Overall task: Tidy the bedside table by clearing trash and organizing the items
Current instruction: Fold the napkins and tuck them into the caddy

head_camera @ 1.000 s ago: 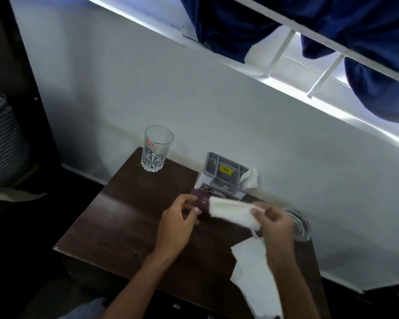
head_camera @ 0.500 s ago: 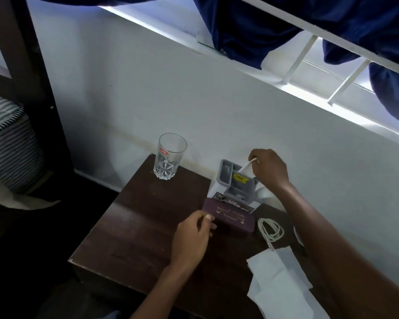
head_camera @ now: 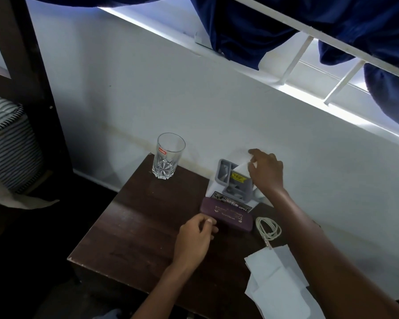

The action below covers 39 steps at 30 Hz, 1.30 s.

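Note:
On the dark wooden bedside table (head_camera: 134, 229) a grey organizer (head_camera: 228, 180) stands against the wall. My right hand (head_camera: 265, 171) is over it, fingers pinching a folded white paper (head_camera: 241, 168) that sticks into its top. A purple case (head_camera: 227, 216) lies flat in front of the organizer, and my left hand (head_camera: 195, 238) rests at its near left corner, fingertips touching it. Right of the case lies a coiled white cable (head_camera: 268, 230). Loose white papers (head_camera: 276, 284) lie at the table's near right.
An empty drinking glass (head_camera: 167, 156) stands at the table's back left corner. A printed card (head_camera: 230, 201) lies under the organizer's front. The white wall runs behind the table. A dark bed post (head_camera: 23, 65) and striped mattress (head_camera: 7, 143) are to the left.
My right hand carried the white paper from above the case to the organizer and now holds it in the organizer's top. The left hand stays at the case. The view shifted left.

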{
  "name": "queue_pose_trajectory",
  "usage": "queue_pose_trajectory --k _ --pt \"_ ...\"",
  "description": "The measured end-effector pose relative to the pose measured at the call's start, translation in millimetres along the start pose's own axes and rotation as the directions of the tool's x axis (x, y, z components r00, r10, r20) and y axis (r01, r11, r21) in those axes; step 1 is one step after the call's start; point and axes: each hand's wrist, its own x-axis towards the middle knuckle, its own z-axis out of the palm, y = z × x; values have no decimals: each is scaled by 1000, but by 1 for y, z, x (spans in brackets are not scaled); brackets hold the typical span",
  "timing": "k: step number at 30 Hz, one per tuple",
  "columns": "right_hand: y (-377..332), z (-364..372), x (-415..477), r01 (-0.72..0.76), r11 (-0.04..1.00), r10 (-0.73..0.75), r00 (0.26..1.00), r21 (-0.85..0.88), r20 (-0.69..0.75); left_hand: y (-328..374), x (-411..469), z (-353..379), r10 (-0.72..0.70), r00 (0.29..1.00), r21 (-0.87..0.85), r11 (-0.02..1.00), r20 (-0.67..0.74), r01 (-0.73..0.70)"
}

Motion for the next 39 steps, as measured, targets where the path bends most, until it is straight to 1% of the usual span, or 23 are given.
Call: queue_pose_trajectory --k 2,4,6,7,9,14,16,19,21,23,25,27,28,29,30,32,34,36,38,39 --pt "6 -2 -3 -76 997 77 997 -19 23 0 0 1 -14 1000 -18 1000 1 14" --pt "12 -3 -5 -121 990 130 984 -78 123 0 -1 3 -26 1000 -36 999 11 26" --pt "12 -3 -3 -132 986 152 966 -105 208 1 -1 4 -29 999 -44 999 25 30" --pt "12 -2 -2 -111 986 136 965 -123 223 1 -1 3 -31 999 -51 998 28 32" --pt "9 2 2 -54 988 83 977 -147 198 2 -1 2 -39 999 -65 997 27 40" --pt "-1 2 10 -5 987 9 1000 -158 30 1 1 1 -55 998 -71 996 32 57" --pt "-5 1 13 25 981 -17 999 -192 39 1 1 1 -61 997 -65 996 40 64" --pt "-7 5 13 51 971 -28 994 -234 103 1 1 1 -69 996 -58 996 51 72" --pt "-5 7 10 19 980 2 995 -200 103 1 2 1 -71 996 -61 995 50 74" --pt "-3 4 6 -40 992 48 997 -123 66 1 2 0 -76 996 -67 995 47 79" --pt "-2 -5 -7 -126 992 128 991 30 -37 1 3 0 -78 996 -76 994 51 82" --pt "-1 -17 -32 -195 957 232 959 214 -164 1 2 1 -82 994 -79 993 68 87" --pt "0 -22 -50 -206 936 269 942 287 -202 1 2 1 -83 993 -79 993 78 89" --pt "0 -27 -70 -219 913 300 933 345 -200 1 2 1 -84 992 -78 993 91 91" --pt "1 -32 -92 -238 883 325 932 404 -162 1 2 1 -86 991 -74 993 107 94" --pt "7 -41 -136 -323 792 389 921 518 -20 0 1 2 -93 985 -50 994 146 101" --pt "19 -43 -173 -445 695 466 877 565 118 -1 -1 5 -100 979 -18 994 178 105" --pt "34 -39 -200 -558 623 543 813 548 210 -3 -4 8 -95 976 20 996 196 93" --pt "44 -31 -219 -628 596 585 767 500 265 -5 -6 11 -84 975 63 995 208 72" --pt "46 -27 -226 -645 600 585 757 474 290 -6 -7 13 -79 974 88 994 214 61"
